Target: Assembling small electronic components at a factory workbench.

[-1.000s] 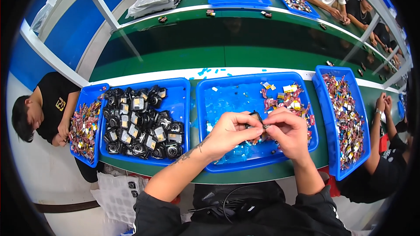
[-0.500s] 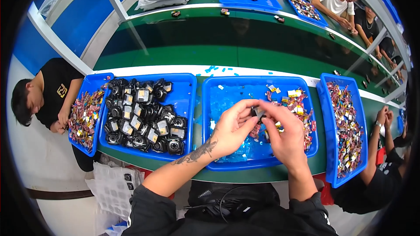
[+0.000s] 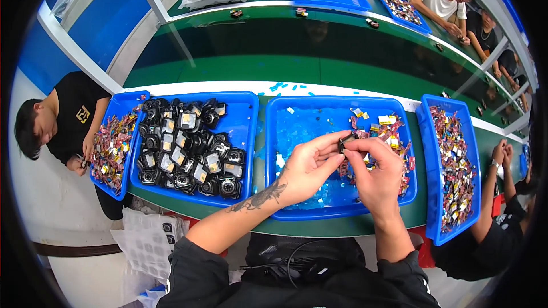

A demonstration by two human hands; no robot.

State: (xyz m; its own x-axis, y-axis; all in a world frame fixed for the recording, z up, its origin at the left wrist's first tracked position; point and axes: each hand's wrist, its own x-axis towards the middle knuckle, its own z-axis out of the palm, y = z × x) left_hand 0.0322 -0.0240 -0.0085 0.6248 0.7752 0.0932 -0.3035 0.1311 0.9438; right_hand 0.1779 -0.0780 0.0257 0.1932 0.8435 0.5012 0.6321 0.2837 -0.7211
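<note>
Over the middle blue tray (image 3: 274,137), both my hands meet at a small black plastic part (image 3: 346,140). My left hand (image 3: 311,168) pinches it from the left, and my right hand (image 3: 377,174) grips it from the right with thumb and forefinger. Fingers cover much of the part, so its exact kind does not show. Beneath them the tray holds small circuit boards (image 3: 390,132) with wires and white and yellow pieces, mostly on its right side. Scraps of blue film (image 3: 302,118) cover its left side.
To the left, a blue tray (image 3: 240,108) holds many black camera-like units (image 3: 180,148). Narrow blue trays of small boards stand at the far left (image 3: 123,102) and right (image 3: 429,177). Beyond runs a green conveyor belt (image 3: 257,57) carrying a few parts. Co-workers sit around; metal posts (image 3: 83,51) frame the bench.
The black part has turned between my fingers, now standing narrower and darker. My fingertips have shifted slightly. Parts on the belt have moved a little to the right.
</note>
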